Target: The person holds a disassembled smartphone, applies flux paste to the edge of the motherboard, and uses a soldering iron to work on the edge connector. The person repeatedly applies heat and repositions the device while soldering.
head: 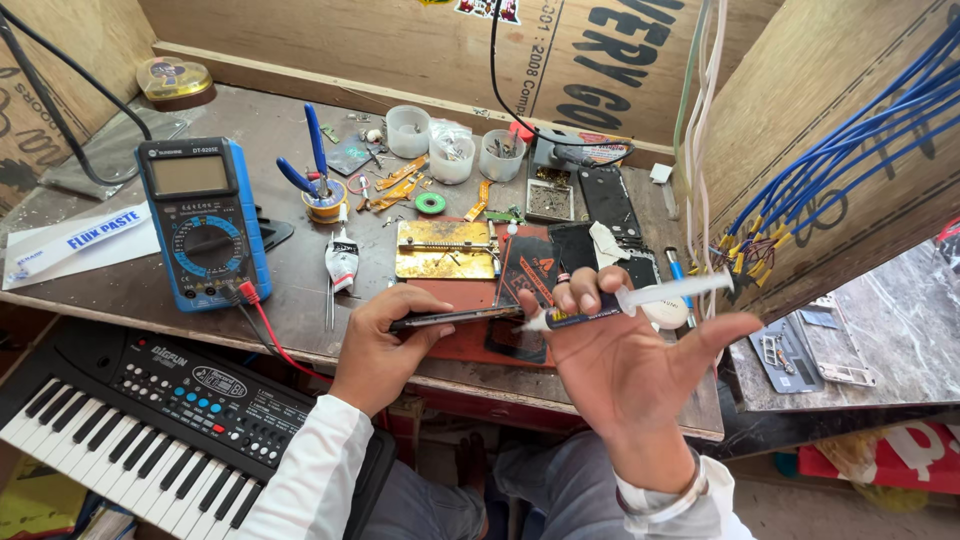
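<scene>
The desk (300, 270) fills the middle, a black electronic keyboard (150, 420) below it at seven o'clock. A blue multimeter (205, 220) lies at ten o'clock, a brass-coloured plate (445, 250) near centre, and three clear plastic cups (452, 160) stand at twelve o'clock. The right hand (630, 370), palm up at five o'clock, pinches a syringe (640, 300) between thumb and first fingers (585, 290), the rest spread. The left hand (385, 345), at six o'clock, has its fingers closed around a thin dark phone (455, 318) held edge-on, which meets the syringe tip.
</scene>
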